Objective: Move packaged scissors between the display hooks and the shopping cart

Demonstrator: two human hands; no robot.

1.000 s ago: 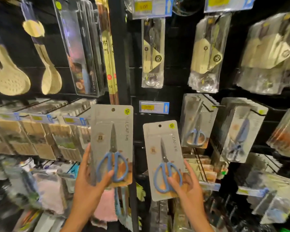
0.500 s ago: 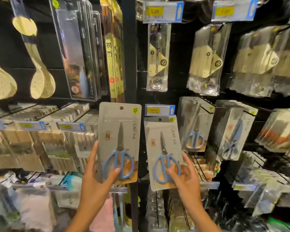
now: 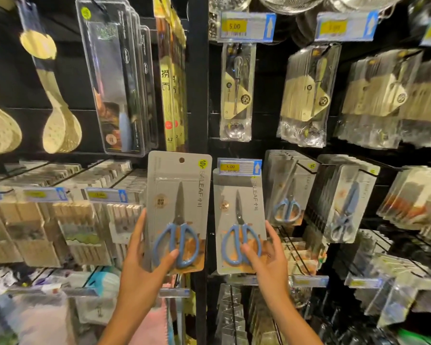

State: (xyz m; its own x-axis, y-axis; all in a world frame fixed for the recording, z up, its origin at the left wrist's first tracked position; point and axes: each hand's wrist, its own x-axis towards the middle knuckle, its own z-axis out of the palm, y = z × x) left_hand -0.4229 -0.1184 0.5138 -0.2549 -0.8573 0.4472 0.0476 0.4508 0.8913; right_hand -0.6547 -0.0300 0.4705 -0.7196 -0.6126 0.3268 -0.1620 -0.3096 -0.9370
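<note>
Your left hand (image 3: 144,267): it grips the lower end of a grey card pack of blue-handled scissors (image 3: 177,210), thumb curled over the blue loops on the front, fingers up the pack's left edge and behind it.
Left pack: you hold it upright in front of the black shelf upright (image 3: 198,95); its long axis runs vertical, blade tips up, handle loops down, hang hole at the top and free of any hook.
Your right hand (image 3: 269,262): it grips a second grey card pack of blue-handled scissors (image 3: 239,220) at its lower right corner, thumb pressed on the loops, fingers along the right edge.
Right pack: also upright with blades up and loops down, tilted very slightly; its top edge sits just under the blue-and-yellow price tag (image 3: 239,167).
Hooks: just right of that pack, more grey scissors packs (image 3: 288,188) hang in rows on black wire hooks.
Above: clear bags of steel spoons (image 3: 237,93) hang under another price label (image 3: 246,27).
</note>
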